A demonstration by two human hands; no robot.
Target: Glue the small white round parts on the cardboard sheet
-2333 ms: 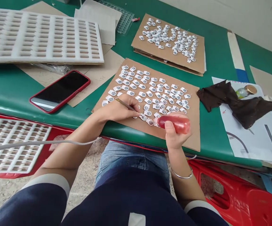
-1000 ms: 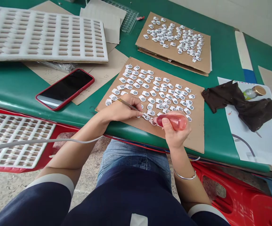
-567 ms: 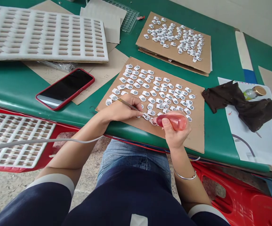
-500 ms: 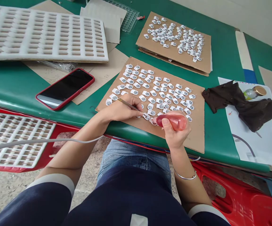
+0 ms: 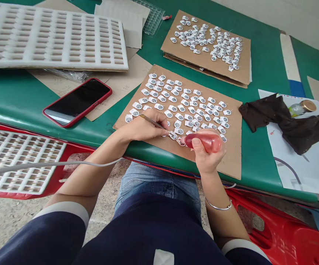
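My left hand is closed round slim metal tweezers, whose tip meets a small white piece with a round metallic disc near the cardboard's front edge. In my right hand is a squeeze bottle of red liquid, tipped sideways with its nozzle pointing left. The nozzle end is at another white piece; whether it touches cannot be made out. Many like pieces lie in loose rows on the brown cardboard sheet under both hands.
Behind, a cardboard stack bears more such pieces. A red-cased phone and a white slotted tray are on the left. Dark cloth and a small gold-capped bottle lie right. A grey cable crosses my left arm.
The whole view has shifted slightly. Both hands keep almost the same place over the cardboard, still holding the tweezers and the squeeze bottle.
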